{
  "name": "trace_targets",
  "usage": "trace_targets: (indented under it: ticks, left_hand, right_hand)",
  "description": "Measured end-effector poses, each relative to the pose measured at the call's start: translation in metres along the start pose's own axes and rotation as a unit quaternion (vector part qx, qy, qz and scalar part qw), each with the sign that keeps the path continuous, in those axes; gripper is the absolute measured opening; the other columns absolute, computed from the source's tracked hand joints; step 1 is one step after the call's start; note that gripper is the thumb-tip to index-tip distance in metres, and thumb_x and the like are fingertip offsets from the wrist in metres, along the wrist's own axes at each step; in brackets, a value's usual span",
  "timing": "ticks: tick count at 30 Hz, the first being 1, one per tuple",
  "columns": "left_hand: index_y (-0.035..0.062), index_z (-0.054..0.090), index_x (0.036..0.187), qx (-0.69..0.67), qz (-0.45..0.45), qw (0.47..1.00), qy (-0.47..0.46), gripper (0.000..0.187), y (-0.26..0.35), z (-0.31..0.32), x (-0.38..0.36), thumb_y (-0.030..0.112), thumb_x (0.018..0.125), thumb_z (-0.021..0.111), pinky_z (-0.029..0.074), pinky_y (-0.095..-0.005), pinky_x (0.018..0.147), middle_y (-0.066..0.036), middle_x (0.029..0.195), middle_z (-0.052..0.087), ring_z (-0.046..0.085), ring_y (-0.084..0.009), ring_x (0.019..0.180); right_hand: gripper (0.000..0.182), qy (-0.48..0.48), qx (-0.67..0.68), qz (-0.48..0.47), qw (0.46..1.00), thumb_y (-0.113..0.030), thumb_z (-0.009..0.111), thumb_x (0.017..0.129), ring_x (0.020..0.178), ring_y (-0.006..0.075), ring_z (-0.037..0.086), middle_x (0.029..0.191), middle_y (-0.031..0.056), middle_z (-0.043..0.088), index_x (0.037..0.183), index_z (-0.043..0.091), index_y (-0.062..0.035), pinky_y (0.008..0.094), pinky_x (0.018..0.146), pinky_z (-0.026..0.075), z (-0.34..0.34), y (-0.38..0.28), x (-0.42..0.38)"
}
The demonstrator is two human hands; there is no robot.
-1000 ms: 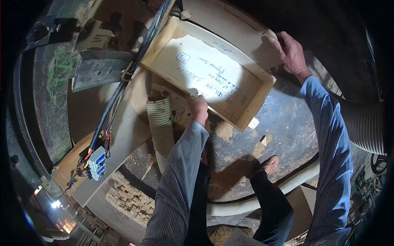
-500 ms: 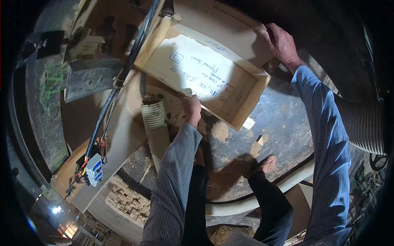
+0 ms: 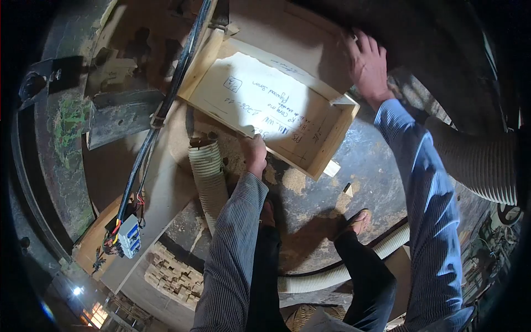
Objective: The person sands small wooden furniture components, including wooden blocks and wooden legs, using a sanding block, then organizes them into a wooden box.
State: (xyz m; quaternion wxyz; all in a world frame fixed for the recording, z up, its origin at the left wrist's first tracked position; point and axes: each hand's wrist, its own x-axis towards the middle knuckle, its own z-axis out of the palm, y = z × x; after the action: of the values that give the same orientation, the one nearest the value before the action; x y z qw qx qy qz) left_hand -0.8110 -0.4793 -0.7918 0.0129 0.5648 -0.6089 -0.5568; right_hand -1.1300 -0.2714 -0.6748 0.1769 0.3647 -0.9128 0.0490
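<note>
A shallow wooden box [image 3: 326,146] with pale wood sides is held tilted in front of me. Handwriting in marker covers the white sheet [image 3: 265,94] on its bottom. My left hand [image 3: 254,155] is closed on the near long side of the box, thumb over the rim. Beyond the far side lies a flat brown board [image 3: 310,41]. My right hand [image 3: 368,69] rests at the right end of that board, its fingers stretched out and slightly apart; the fingertips are partly in shadow.
A dark cable [image 3: 182,72] runs down at left to a switch box [image 3: 129,237]. A ribbed hose [image 3: 207,171] stands below the box; a wider grey hose [image 3: 470,149] is at right. Wood blocks [image 3: 174,274] lie in a pile lower left. Sawdust [image 3: 294,180] spots the dark floor.
My right hand has shifted left along the board, and its fingers have straightened. The wooden box has moved slightly left and down, with my left hand still on it.
</note>
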Motion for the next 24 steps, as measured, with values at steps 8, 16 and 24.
trace_targets:
  ticks: [8, 16, 24]
  left_hand:
    - [-0.0047, 0.030, 0.145, 0.031, 0.012, 0.999, 0.009, 0.058, -0.018, -0.003, 0.014, 0.005, 0.092, 0.053, 0.045, -0.0430, 0.104, -0.026, 0.139, 0.052, 0.056, -0.0374, 0.124]
    - [0.0053, 0.048, 0.138, -0.058, -0.087, 0.994, -0.034, 0.046, 0.040, -0.006, -0.030, 0.022, 0.097, 0.058, 0.054, -0.0481, 0.097, -0.015, 0.135, 0.053, 0.057, -0.0281, 0.121]
    - [0.0087, 0.045, 0.147, -0.074, -0.119, 0.987, -0.083, 0.066, 0.040, -0.023, -0.047, 0.046, 0.095, 0.062, 0.049, -0.0514, 0.103, -0.014, 0.147, 0.045, 0.047, -0.0308, 0.132]
  right_hand:
    - [0.065, -0.056, 0.078, 0.007, 0.995, -0.027, 0.067, 0.090, 0.143, 0.0338, 0.037, 0.155, 0.0106, 0.041, 0.150, 0.043, -0.0166, 0.0545, 0.116, 0.027, -0.016, -0.032, -0.071]
    - [0.068, -0.079, 0.138, 0.076, 0.984, -0.030, 0.069, 0.091, 0.144, 0.0381, 0.035, 0.156, 0.0177, 0.037, 0.149, 0.042, -0.0090, 0.0529, 0.116, 0.028, -0.039, -0.057, -0.123]
    - [0.069, -0.237, 0.227, 0.215, 0.920, -0.030, 0.068, 0.093, 0.143, 0.0434, 0.035, 0.156, 0.0263, 0.034, 0.151, 0.039, -0.0063, 0.0552, 0.115, 0.029, -0.123, -0.089, -0.284]
